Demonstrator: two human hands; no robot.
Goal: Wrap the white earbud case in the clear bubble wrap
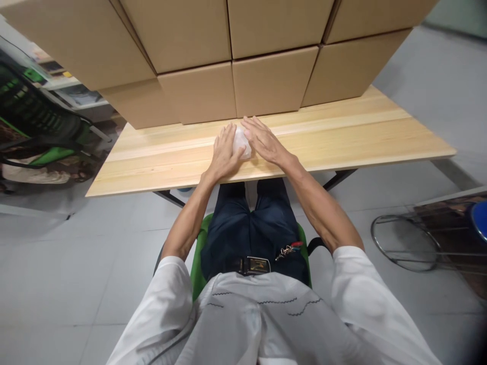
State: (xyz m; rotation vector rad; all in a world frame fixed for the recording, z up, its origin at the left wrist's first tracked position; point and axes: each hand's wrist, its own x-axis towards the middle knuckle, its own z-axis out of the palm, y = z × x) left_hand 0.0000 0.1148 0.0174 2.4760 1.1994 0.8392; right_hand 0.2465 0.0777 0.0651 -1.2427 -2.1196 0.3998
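Observation:
A small whitish, slightly see-through object point(242, 144) lies on the wooden table between my two hands; its exact kind is hard to make out. Along its left side rests my left hand point(225, 152), fingers stretched forward and the thumb reaching over its near part. My right hand point(263, 140) slants in from the other side, palm down, with straight fingers touching or just above its right edge. Neither hand is wrapped round it. Part of the object is covered by the fingers.
Stacked cardboard boxes point(198, 94) stand along the back of the wooden table point(365, 134), just beyond my fingertips. A dark chair with green parts point(41, 109) is at the left. A metal-framed stool point(405, 243) stands on the floor at the right.

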